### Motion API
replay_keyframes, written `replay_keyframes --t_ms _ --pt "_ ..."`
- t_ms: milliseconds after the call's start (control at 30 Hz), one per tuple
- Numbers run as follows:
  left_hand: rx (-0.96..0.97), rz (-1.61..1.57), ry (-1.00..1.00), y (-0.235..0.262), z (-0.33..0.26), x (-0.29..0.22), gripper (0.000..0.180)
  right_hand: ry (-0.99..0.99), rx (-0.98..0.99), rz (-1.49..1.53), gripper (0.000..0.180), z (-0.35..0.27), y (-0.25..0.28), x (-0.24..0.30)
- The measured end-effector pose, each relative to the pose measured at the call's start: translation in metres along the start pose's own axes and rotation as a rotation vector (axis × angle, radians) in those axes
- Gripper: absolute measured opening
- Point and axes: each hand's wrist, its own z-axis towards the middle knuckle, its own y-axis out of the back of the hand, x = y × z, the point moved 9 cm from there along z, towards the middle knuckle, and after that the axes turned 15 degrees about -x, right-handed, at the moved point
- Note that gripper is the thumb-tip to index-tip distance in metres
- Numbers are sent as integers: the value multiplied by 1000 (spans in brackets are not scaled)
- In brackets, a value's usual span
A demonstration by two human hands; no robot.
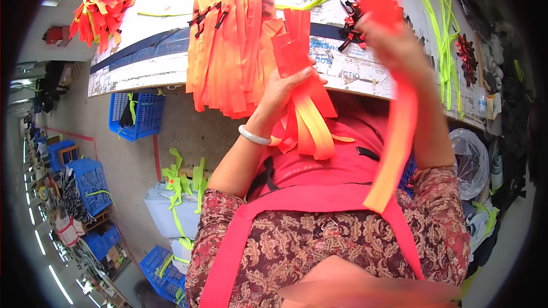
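My left hand [288, 86], a pale bangle on its wrist, is closed around a small bunch of orange-red zipper strips [311, 122]; their lower ends curl down over my red apron [319, 171]. My right hand [394, 45] is raised over the table's right part and smeared by motion. A long orange zipper strip [399, 137] hangs from it, its free end in front of my chest. Beside my left hand, a thick row of orange zipper strips [228, 63] drapes over the table's near edge, with black pulls near the upper ends.
A white, scuffed table [142, 60] spans the front. A pile of black and red zipper pulls [354, 23] lies under my right hand. Neon-yellow strips [448, 40] hang at right. Another orange bundle [105, 3] sits far left. Blue crates [137, 117] stand on the floor at left.
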Motion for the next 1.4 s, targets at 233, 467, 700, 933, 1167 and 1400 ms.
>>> replay_keyframes --t_ms 233,467,700,933,1167,1400 --pt "-13 36 -283 -18 8 4 50 179 -85 -554 44 -46 -124 -52" --pt "21 -61 -251 -17 19 12 29 524 -120 -491 50 -68 -108 -32" --pt "108 90 -229 -18 16 22 16 1009 -352 -404 35 -40 -50 102" --pt "102 245 -247 -21 -3 18 5 532 -164 -38 19 26 -61 50" --pt "167 62 -68 -20 -21 -2 13 145 -11 626 18 41 -46 46" --pt "128 34 -59 4 -22 1 16 -183 218 1533 14 68 -4 22"
